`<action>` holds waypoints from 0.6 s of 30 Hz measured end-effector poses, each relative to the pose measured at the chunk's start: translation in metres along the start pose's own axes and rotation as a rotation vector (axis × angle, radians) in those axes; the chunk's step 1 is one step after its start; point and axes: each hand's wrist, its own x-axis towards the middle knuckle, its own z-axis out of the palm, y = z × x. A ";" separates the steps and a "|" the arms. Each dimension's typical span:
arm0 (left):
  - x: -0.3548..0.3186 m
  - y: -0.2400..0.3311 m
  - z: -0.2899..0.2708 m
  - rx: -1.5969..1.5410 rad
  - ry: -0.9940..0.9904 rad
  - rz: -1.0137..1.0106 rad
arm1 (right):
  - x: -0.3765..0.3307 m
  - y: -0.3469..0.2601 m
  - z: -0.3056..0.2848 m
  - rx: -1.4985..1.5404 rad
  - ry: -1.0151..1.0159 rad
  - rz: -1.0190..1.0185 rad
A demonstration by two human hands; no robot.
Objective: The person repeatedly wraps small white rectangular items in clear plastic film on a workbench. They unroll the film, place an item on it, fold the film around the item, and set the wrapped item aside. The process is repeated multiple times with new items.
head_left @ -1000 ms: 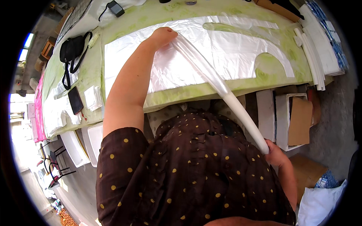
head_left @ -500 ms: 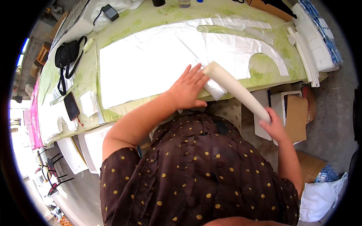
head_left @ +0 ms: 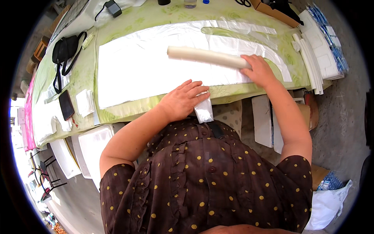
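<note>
My right hand (head_left: pixel 258 70) is closed around the right end of an off-white tube (head_left: pixel 206 56), which lies slantwise over a large white plastic sheet (head_left: pixel 136 66). My left hand (head_left: pixel 181 100) rests near the table's front edge, fingers stretched out and lying flat. Under its fingertips is a folded white plastic strip (head_left: pixel 204 110) that hangs over the edge against my shirt. Toward the right, the sheet narrows into two curved arms, with the green tablecloth (head_left: pixel 233 90) showing between and below them.
On the left lie a black bag (head_left: pixel 65 49), a phone (head_left: pixel 66 104) and small white plastic pieces (head_left: pixel 85 102). White tubes (head_left: pixel 310 64) lie at the right end beside stacked white packages (head_left: pixel 319 46). A black adapter (head_left: pixel 113 7) and an open cardboard box (head_left: pixel 272 11) stand farther back.
My right hand has swung the tube forward and left, from beyond the front edge onto the sheet. My left hand has drawn back toward me, and the folded strip now hangs lower.
</note>
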 end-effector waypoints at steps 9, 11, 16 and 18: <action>0.007 -0.002 -0.014 -0.063 -0.012 -0.051 | 0.052 0.008 0.013 -0.133 0.189 0.158; 0.002 0.002 -0.033 -0.101 0.041 -0.068 | 0.037 0.011 0.009 -0.031 0.201 0.103; -0.011 -0.076 -0.034 -0.316 0.779 -0.359 | 0.003 0.017 0.002 -0.013 0.135 -0.044; 0.006 -0.099 -0.054 -0.434 0.676 -0.387 | -0.003 0.017 0.005 -0.014 0.128 -0.097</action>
